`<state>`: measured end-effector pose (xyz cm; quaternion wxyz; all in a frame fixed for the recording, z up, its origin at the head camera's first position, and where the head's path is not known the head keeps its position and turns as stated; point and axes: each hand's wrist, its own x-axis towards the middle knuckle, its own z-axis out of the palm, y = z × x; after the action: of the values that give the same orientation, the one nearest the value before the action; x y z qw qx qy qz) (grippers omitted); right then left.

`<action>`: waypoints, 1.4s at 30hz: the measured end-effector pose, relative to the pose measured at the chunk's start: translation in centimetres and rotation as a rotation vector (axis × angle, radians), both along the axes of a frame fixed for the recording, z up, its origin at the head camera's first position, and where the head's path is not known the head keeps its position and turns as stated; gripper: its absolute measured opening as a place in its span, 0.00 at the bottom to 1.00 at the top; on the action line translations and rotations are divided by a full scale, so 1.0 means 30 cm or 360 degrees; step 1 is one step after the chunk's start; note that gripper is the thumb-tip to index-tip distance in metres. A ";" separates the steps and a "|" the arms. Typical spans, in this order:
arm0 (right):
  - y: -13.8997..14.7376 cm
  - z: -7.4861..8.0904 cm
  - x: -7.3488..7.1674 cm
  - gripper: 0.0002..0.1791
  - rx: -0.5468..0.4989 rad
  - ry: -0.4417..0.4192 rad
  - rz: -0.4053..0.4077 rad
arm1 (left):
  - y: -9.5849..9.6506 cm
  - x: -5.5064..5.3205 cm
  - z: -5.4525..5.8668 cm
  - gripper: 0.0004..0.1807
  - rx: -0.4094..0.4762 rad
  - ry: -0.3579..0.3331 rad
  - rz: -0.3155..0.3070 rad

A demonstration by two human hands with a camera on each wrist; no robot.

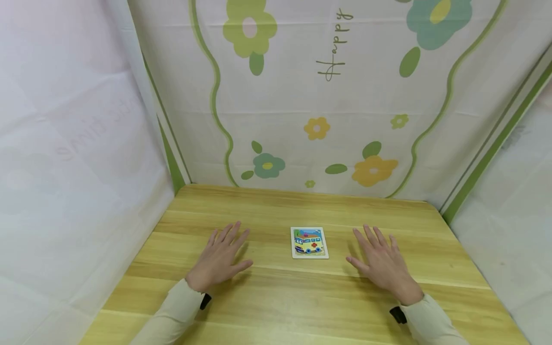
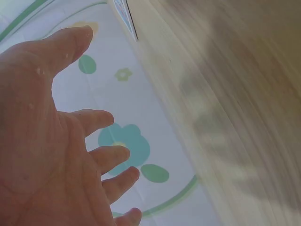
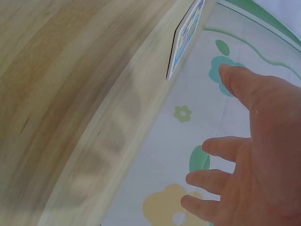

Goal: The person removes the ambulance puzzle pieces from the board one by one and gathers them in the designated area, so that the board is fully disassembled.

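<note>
We see both hands spread and holding nothing: the left hand at the lower left of the frame, the right hand at the lower right, well apart from each other. Between them, just right of the frame's centre, a thin, square, white-bordered picture card lies flat, showing a cartoon yellow van with a red cross. Neither hand touches it. We judge this to be a ready position, with handling not yet begun; a next move on the card would call for bringing a hand inward and getting fingertips under its low edge, since a thing so flat offers little to pinch.

The card rests on a pale yellow, wood-grained surface filling the lower middle of the frame, and the hands throw soft shadows on it. Across the top, behind the surface, we have a white cloth printed with green, teal and orange flowers, wavy green lines and the word "Happy" turned sideways. More whitish cloth closes in the left and right edges of the frame. At the bottom, we make out cream sleeves, with a small black piece by each wrist.
</note>
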<state>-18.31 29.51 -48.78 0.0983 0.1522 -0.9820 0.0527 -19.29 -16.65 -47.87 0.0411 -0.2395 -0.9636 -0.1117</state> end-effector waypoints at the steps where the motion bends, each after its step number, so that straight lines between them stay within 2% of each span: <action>1: -0.001 0.001 0.000 0.46 0.0000 -0.0001 0.0001 | 0.002 0.000 -0.001 0.45 0.0005 0.0011 -0.0005; 4: -0.002 0.000 0.000 0.46 -0.0012 0.0000 0.0015 | 0.009 -0.003 -0.004 0.45 0.0042 0.0032 -0.0030; 8: -0.003 -0.006 -0.010 0.43 -0.0046 0.0071 0.0076 | 0.024 -0.020 -0.007 0.45 0.0076 0.0025 -0.0100; 12: -0.010 -0.013 -0.042 0.39 -0.0109 0.0178 0.0236 | 0.044 -0.062 -0.016 0.43 0.0070 0.0007 -0.0203; 15: -0.019 -0.017 -0.075 0.36 -0.0153 0.0177 0.0353 | 0.070 -0.098 -0.023 0.41 0.0079 -0.0011 -0.0255; 18: -0.035 -0.019 -0.112 0.32 -0.0181 0.0107 0.0419 | 0.105 -0.132 -0.023 0.40 0.0113 -0.0089 -0.0258; 22: -0.066 -0.016 -0.161 0.29 -0.0202 -0.0006 0.0461 | 0.158 -0.173 -0.023 0.39 0.0167 -0.0255 -0.0247; 25: -0.097 -0.014 -0.198 0.27 -0.0199 -0.0078 0.0514 | 0.195 -0.201 -0.032 0.38 0.0167 -0.0328 -0.0260; 30: -0.159 -0.007 -0.259 0.25 -0.0217 -0.0222 0.0589 | 0.256 -0.247 -0.044 0.36 0.0190 -0.0345 -0.0320; 37: -0.252 0.005 -0.337 0.22 -0.0230 -0.0412 0.0624 | 0.345 -0.321 -0.052 0.32 0.0214 -0.0416 -0.0330; 42: -0.315 0.017 -0.384 0.19 -0.0247 -0.0501 0.0662 | 0.382 -0.361 -0.053 0.28 0.0235 -0.0402 -0.0406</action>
<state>-29.83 20.07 -48.26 -0.0573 0.3325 -0.9259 0.1697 -30.13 -5.19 -49.44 -0.0773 -0.3401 -0.9121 -0.2156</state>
